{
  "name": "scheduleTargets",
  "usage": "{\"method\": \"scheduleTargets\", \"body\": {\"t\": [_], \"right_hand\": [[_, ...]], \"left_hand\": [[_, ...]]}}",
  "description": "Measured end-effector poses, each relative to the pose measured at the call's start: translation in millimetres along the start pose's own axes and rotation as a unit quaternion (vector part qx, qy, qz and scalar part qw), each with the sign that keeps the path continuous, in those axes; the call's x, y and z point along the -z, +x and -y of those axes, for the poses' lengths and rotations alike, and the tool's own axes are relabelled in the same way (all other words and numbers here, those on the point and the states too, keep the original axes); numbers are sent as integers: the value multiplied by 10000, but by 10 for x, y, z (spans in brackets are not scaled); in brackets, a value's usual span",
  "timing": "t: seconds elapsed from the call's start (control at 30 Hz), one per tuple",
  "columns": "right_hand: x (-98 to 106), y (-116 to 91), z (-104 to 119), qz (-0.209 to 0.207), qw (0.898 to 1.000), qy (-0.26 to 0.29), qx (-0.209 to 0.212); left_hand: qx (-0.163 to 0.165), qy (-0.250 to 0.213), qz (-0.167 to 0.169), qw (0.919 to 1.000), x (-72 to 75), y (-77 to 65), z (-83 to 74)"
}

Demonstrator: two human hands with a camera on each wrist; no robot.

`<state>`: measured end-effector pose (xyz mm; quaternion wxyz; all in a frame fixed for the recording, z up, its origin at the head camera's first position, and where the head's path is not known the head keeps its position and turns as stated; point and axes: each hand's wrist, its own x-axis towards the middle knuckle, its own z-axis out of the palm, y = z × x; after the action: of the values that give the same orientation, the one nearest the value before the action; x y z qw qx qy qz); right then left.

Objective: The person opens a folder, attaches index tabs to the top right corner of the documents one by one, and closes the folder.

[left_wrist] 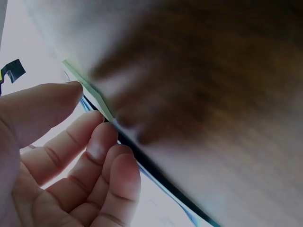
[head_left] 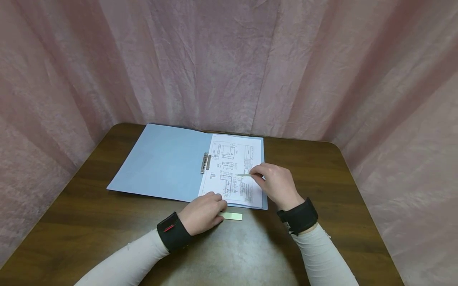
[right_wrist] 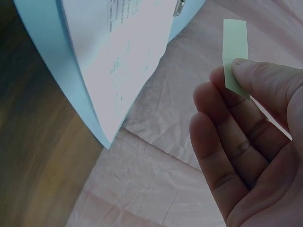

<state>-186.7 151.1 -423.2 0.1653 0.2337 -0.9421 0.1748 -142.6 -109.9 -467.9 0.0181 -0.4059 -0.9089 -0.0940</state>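
My right hand [head_left: 277, 184] pinches a pale green sticky note strip [right_wrist: 235, 40] between thumb and forefinger, its other fingers loosely bent. The strip is held over the right part of a printed technical drawing [head_left: 232, 190]. That sheet lies in an opened light blue folder [head_left: 168, 159] with a metal clip [head_left: 205, 163] at its spine. Just in front of the folder's near edge, my left hand [head_left: 204, 212] holds the left end of a green sticky note pad [head_left: 232, 216] on the table between thumb and fingers. Those fingertips [left_wrist: 102, 137] are close to the folder's edge.
The brown wooden table [head_left: 307, 159] has rounded far corners. Pink curtains [head_left: 229, 67] hang right behind it and along both sides. Black bands [head_left: 298, 216] are strapped round both wrists over white sleeves.
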Motion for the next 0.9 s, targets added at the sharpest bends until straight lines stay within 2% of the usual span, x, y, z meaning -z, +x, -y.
{"method": "scheduleTargets", "body": {"t": [0.2, 0.33, 0.43, 0.63, 0.9], "right_hand": [[8, 34, -90, 34, 9999, -66, 96], [-12, 50, -164, 35, 9996, -177, 208], [-30, 64, -206, 5, 9993, -261, 259], [-69, 99, -276, 63, 9993, -287, 217], [-145, 170, -419, 69, 9986, -470, 235]], "left_hand": [[28, 18, -342, 9994, 41, 11, -2], [108, 70, -438, 9990, 71, 23, 12], [136, 280, -524, 9981, 82, 30, 41], [262, 845, -651, 9939, 66, 54, 157], [661, 876, -802, 9907, 66, 84, 317]]}}
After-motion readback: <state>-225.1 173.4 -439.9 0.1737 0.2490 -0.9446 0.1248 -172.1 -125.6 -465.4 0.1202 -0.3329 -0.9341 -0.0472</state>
